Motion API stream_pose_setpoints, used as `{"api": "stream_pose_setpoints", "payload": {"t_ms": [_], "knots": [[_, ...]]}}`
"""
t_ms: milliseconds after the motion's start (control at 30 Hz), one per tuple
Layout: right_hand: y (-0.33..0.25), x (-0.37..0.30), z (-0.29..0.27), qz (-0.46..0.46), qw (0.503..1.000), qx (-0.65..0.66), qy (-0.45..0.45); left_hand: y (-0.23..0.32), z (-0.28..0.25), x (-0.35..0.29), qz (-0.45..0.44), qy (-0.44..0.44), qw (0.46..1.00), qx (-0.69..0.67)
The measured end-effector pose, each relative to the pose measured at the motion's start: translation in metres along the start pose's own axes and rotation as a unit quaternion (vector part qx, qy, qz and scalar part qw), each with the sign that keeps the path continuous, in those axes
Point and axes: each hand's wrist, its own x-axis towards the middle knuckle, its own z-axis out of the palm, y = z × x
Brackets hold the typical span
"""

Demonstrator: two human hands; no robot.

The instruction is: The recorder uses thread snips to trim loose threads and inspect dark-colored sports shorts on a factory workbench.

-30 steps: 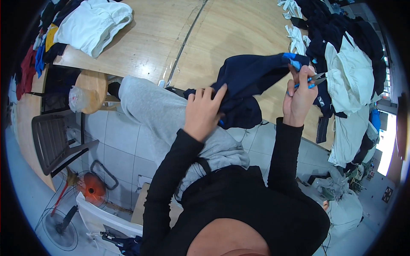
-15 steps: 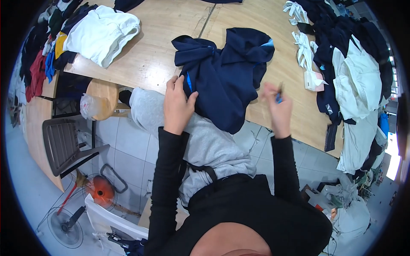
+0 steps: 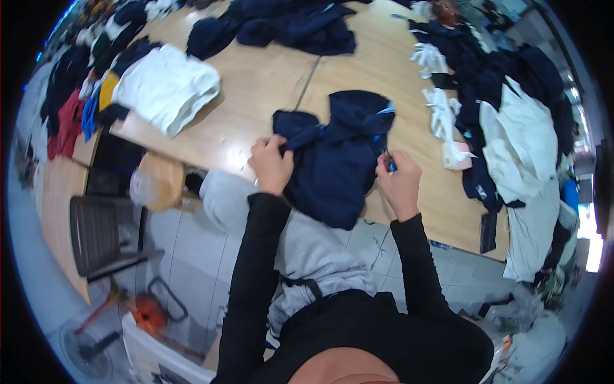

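Observation:
A navy blue garment (image 3: 336, 169) with light blue patches lies bunched at the table edge, its lower part hanging over toward my lap. On its left side, my left hand (image 3: 271, 165) pinches the cloth near a fold, fingers bent. My right hand (image 3: 400, 181) is closed at the garment's right edge. It grips a small blue tool (image 3: 392, 166) whose shape is mostly hidden by the fingers; its dark tip points toward the cloth.
Folded white clothing (image 3: 167, 86) sits at the table's left. More navy garments (image 3: 288, 27) lie at the far side. White tied strips (image 3: 440, 112), a small pink-and-white box (image 3: 456, 156) and a pile of white clothes (image 3: 521, 144) line the right. A stool (image 3: 163, 179) stands below left.
The view has shifted, showing more of the table's far side. My right hand has moved in to the garment's edge with the small blue tool. My left fingers have curled onto the cloth.

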Motion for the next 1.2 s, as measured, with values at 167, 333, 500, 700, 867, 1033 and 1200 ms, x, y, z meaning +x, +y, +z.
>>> {"api": "stream_pose_setpoints", "payload": {"t_ms": [167,333,500,700,867,1033,1200], "knots": [[0.011,0.029,-0.015,0.019,0.992,-0.004,0.123,-0.011,-0.009,-0.014,0.038,0.039,0.983,-0.174],[0.002,-0.007,0.011,-0.033,0.994,0.093,0.036,-0.061,-0.016,-0.015,-0.036,-0.069,0.990,-0.117],[0.003,-0.050,0.001,0.049,0.993,0.106,0.006,-0.033,-0.007,-0.011,0.050,-0.025,0.983,-0.175],[-0.014,-0.059,0.011,0.138,0.953,0.259,-0.073,-0.005,-0.029,-0.023,0.109,-0.097,0.959,-0.244],[-0.049,-0.044,0.038,0.188,0.892,0.404,-0.079,0.026,-0.035,-0.045,0.128,-0.314,0.883,-0.325],[-0.043,-0.044,0.061,0.216,0.857,0.464,-0.057,0.033,-0.037,-0.044,0.166,-0.369,0.859,-0.314],[-0.041,-0.041,0.055,0.260,0.807,0.526,-0.071,0.023,-0.032,-0.048,0.069,-0.363,0.803,-0.467]]}}
